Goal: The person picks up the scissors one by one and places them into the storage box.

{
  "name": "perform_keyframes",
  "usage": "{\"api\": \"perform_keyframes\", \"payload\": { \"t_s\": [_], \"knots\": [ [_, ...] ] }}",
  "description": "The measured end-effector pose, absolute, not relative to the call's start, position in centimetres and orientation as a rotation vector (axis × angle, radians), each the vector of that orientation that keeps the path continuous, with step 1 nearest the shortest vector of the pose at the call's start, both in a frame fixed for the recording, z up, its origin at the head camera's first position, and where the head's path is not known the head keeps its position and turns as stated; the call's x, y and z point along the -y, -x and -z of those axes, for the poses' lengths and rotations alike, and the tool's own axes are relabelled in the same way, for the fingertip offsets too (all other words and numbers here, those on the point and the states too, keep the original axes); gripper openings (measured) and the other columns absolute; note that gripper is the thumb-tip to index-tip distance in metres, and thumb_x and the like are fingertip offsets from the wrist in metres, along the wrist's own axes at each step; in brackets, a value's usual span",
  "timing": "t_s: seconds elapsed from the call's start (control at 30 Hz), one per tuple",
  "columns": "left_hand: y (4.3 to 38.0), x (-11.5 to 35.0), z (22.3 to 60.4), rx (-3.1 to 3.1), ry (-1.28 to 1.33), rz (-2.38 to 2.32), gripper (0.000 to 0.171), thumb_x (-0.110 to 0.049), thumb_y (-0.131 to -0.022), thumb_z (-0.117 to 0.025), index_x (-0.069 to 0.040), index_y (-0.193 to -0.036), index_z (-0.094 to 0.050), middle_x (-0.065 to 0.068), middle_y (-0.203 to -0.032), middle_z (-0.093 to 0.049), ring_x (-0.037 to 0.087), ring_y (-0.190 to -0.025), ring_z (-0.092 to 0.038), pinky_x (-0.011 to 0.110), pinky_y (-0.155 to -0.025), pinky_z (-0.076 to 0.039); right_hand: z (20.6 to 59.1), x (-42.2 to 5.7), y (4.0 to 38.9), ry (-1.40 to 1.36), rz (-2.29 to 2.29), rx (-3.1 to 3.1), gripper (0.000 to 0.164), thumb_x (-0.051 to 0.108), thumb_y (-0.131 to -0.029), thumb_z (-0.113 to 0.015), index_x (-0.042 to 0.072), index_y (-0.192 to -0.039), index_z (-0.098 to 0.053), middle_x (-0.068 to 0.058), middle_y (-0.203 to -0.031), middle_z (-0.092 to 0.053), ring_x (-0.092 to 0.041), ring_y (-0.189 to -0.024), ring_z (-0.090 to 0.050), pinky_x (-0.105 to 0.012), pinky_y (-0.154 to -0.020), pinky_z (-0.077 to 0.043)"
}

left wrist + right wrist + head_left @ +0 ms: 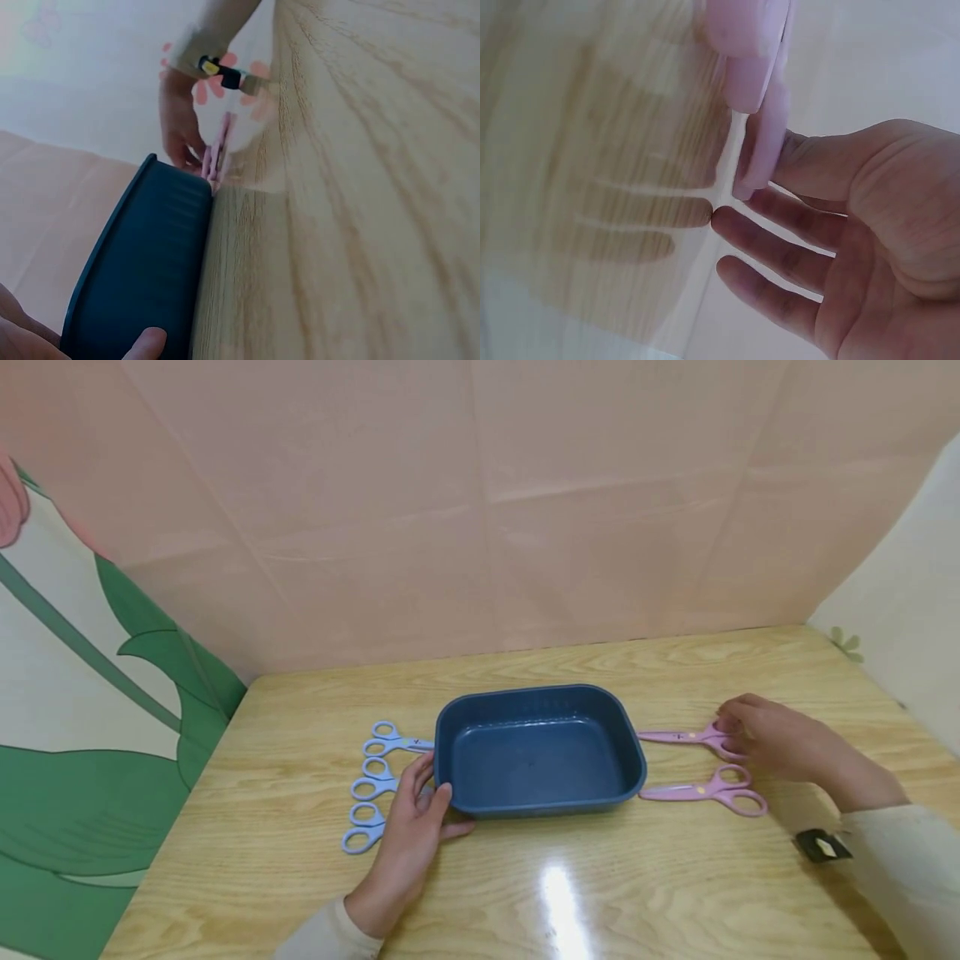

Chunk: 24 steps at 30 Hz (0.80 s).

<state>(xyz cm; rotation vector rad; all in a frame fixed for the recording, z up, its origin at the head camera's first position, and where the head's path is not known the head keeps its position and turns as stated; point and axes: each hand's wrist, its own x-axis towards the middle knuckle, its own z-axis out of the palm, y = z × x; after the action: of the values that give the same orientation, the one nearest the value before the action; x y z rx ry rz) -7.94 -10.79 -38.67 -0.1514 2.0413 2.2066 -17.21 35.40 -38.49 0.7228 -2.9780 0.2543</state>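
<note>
A dark blue rectangular plastic tray (536, 810) stands on the table. My left hand (408, 831) holds it at its near left corner, the thumb (148, 343) against the outer wall. To the right lie two pink scissors, blades toward the tray. At the far pair of pink scissors (678, 737), my right hand (780, 739) pinches the handle (769, 139) between thumb and forefinger, the other fingers extended. The near pair of pink scissors (705, 792) lies flat below that hand. Left of the tray are three light blue scissors (380, 745), handles outward, their blades partly hidden by hand and tray.
The wood-grain table (285, 777) meets a pink covered wall (525, 568) at the back. A wall with green leaf pictures (150, 693) rises on the left, a pale wall (900, 610) on the right. A black strap (822, 845) is at the right wrist.
</note>
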Motion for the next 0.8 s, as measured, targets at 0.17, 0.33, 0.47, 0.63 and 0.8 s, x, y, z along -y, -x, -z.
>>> {"api": "perform_keyframes", "payload": {
  "t_s": [0.17, 0.33, 0.47, 0.63, 0.8],
  "knots": [
    [7.9, 10.9, 38.7, -2.035, 0.145, -2.216, 0.053, -0.007, -0.105, -0.045, -0.012, -0.154, -0.026, 0.016, -0.162, -0.025, 0.041, -0.138, -0.045, 0.045, -0.078, -0.062, 37.9, -35.1, 17.0, -0.647, -0.350, 3.029, 0.019, 0.007, -0.085, -0.075, 0.000, -0.099, -0.064, -0.018, -0.099, -0.063, -0.024, -0.082, -0.064, -0.044, -0.070, -0.055],
    [7.9, 10.9, 38.6, -2.031, 0.136, -2.218, 0.053, -0.008, -0.105, -0.046, -0.012, -0.153, -0.026, 0.016, -0.162, -0.026, 0.041, -0.138, -0.044, 0.045, -0.079, -0.062, 37.5, -34.9, 16.8, -0.601, -0.404, 2.987, 0.016, 0.006, -0.084, -0.076, 0.001, -0.097, -0.065, -0.026, -0.104, -0.063, -0.031, -0.085, -0.063, -0.048, -0.072, -0.053],
    [8.0, 11.0, 38.7, -2.025, 0.136, -2.213, 0.053, -0.007, -0.105, -0.046, -0.012, -0.153, -0.026, 0.015, -0.162, -0.026, 0.040, -0.140, -0.043, 0.045, -0.078, -0.062, 37.5, -34.9, 16.8, -0.591, -0.395, 2.947, 0.018, 0.006, -0.082, -0.079, 0.002, -0.095, -0.066, -0.028, -0.104, -0.062, -0.032, -0.086, -0.061, -0.046, -0.070, -0.052],
    [8.0, 11.0, 38.7, -2.023, 0.137, -2.215, 0.053, -0.007, -0.104, -0.046, -0.013, -0.153, -0.026, 0.015, -0.162, -0.026, 0.040, -0.139, -0.044, 0.044, -0.078, -0.062, 37.3, -34.9, 16.9, -0.507, -0.458, 2.983, 0.023, 0.011, -0.087, -0.076, -0.001, -0.103, -0.066, -0.033, -0.114, -0.053, -0.025, -0.079, -0.064, -0.037, -0.066, -0.052],
    [8.0, 11.0, 38.6, -2.029, 0.144, -2.217, 0.053, -0.007, -0.104, -0.047, -0.013, -0.153, -0.027, 0.014, -0.163, -0.025, 0.039, -0.137, -0.047, 0.044, -0.079, -0.062, 37.0, -34.8, 17.0, -0.481, -0.528, 2.946, 0.023, 0.010, -0.085, -0.077, 0.000, -0.103, -0.067, -0.032, -0.118, -0.050, -0.023, -0.075, -0.067, -0.023, -0.062, -0.050]
  ]
}}
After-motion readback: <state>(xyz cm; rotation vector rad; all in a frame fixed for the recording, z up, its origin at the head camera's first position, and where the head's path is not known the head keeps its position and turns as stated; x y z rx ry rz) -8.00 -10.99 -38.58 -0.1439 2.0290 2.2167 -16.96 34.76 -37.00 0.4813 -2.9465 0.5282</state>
